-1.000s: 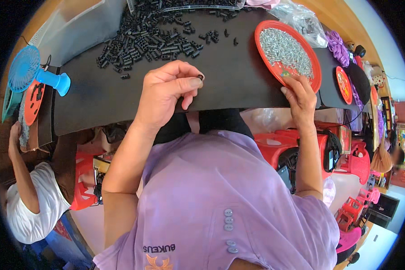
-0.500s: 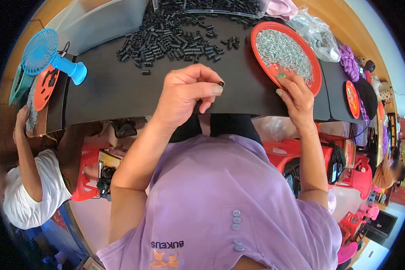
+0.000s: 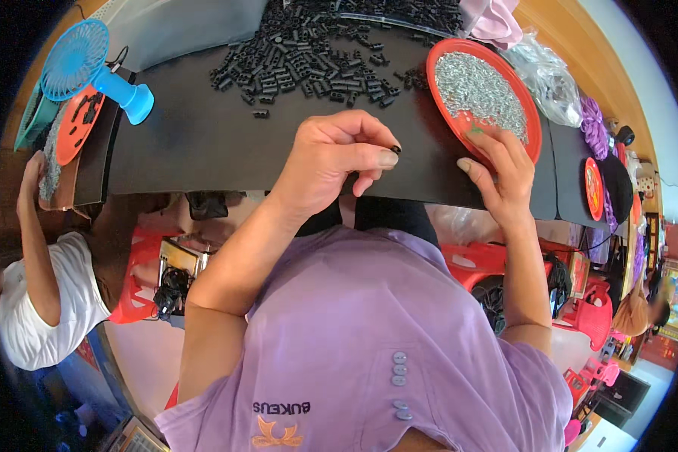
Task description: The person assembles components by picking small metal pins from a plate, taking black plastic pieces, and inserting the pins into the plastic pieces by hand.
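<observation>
My left hand (image 3: 337, 160) is held above the dark table's near edge, thumb and forefinger pinched on a small black part (image 3: 396, 150); only its end shows. On the right stands a red plate (image 3: 535, 120) heaped with small silver metal pieces (image 3: 482, 87) that look like screws. My right hand (image 3: 507, 172) reaches over the plate's near rim. Its fingertips touch down in the plate, and the thumb stays apart from them with nothing visible between. Beyond my left hand spreads a pile of short black tubular parts (image 3: 301, 71).
A blue fan (image 3: 90, 68) stands at the far left, by an orange-red plate (image 3: 77, 129) of black parts. A translucent bin (image 3: 181, 34) is at the back. Plastic bags (image 3: 554, 83) lie beyond the red plate. Another person (image 3: 41, 294) sits at left.
The view has shifted a little. My right thumb and fingers have spread farther apart at the plate. My left hand keeps its pinch on the black part.
</observation>
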